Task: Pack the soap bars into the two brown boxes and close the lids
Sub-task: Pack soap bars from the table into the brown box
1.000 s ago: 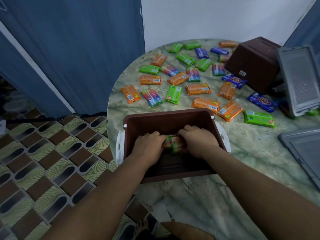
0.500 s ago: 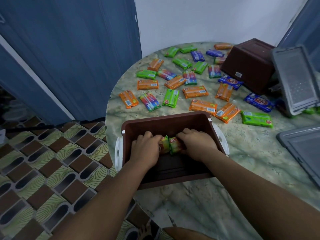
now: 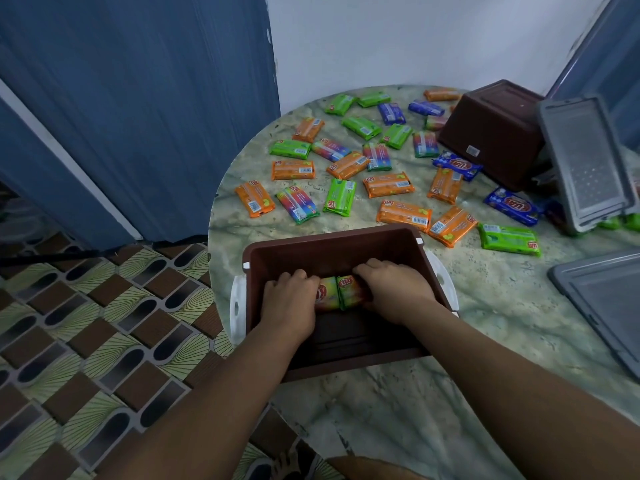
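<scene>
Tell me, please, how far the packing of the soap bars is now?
Early stage. Done: almost nothing; only two soap bars are in the near brown box. In hand: the left hand and right hand hold those bars inside it. Left: many loose bars on the table, the second brown box lying overturned, both grey lids off.

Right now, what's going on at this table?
A person has both hands inside the open brown box, left hand and right hand each gripping a soap bar. Many more wrapped bars lie loose on the marble table. The second brown box sits upside down; the grey lids are off.
</scene>
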Action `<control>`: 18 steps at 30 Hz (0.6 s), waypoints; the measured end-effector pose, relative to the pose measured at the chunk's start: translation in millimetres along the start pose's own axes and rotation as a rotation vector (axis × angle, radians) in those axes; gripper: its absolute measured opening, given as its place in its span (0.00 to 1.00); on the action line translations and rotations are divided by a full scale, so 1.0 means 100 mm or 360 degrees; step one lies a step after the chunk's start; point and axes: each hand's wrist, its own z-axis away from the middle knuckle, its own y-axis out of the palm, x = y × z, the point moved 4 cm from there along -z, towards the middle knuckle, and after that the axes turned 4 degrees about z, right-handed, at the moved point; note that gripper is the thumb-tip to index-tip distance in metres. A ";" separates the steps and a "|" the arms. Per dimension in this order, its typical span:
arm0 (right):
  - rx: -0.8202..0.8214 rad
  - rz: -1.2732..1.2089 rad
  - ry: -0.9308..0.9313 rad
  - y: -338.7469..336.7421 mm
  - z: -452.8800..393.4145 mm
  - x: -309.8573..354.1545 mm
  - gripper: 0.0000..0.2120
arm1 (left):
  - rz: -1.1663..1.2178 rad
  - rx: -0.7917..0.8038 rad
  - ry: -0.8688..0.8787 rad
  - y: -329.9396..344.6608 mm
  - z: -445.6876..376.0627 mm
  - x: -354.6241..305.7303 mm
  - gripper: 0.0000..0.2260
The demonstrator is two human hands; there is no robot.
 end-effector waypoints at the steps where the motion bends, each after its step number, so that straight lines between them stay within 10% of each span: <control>1: 0.0002 0.0002 0.0003 0.00 0.00 0.00 0.29 | 0.0009 0.0005 -0.0001 0.00 -0.01 0.00 0.16; 18: 0.0027 0.0008 0.0137 0.09 0.06 0.01 0.27 | 0.0002 0.0105 0.0388 0.01 -0.19 -0.03 0.17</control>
